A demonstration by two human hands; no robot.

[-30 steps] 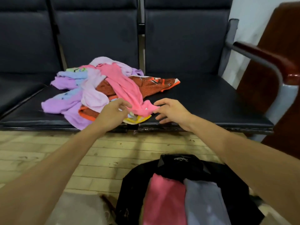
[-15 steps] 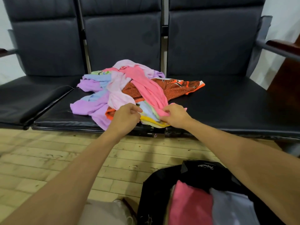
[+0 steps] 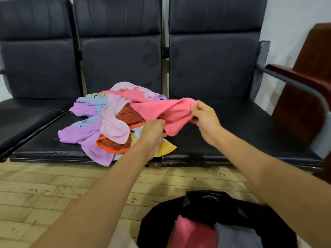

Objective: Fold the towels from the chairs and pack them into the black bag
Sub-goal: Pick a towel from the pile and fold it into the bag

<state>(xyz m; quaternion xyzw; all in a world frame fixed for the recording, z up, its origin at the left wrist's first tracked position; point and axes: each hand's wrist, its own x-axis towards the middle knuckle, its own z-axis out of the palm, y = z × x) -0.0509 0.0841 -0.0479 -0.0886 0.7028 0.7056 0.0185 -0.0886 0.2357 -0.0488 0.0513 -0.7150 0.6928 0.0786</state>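
A heap of towels [image 3: 100, 122] in purple, pale pink, light blue, rust-orange and yellow lies on the middle seat of a row of black chairs [image 3: 232, 136]. A bright pink towel [image 3: 161, 109] stretches from the heap out to the right, lifted off the seat. My right hand [image 3: 204, 119] grips its far end. My left hand [image 3: 154, 133] pinches its lower edge near the heap. On the floor at the bottom stands the open black bag [image 3: 206, 203], with a folded pink towel [image 3: 189, 233] and a folded grey towel [image 3: 234, 237] inside.
A metal armrest with a dark wooden pad [image 3: 293, 77] sticks out at the right end of the chairs, next to a brown wooden panel [image 3: 308, 83]. Pale wooden floorboards [image 3: 53, 190] run between the chairs and the bag.
Both hands took hold of the pink towel at the heap's front edge. My right hand has pulled its end up and out to the right, so it now hangs stretched above the seat.
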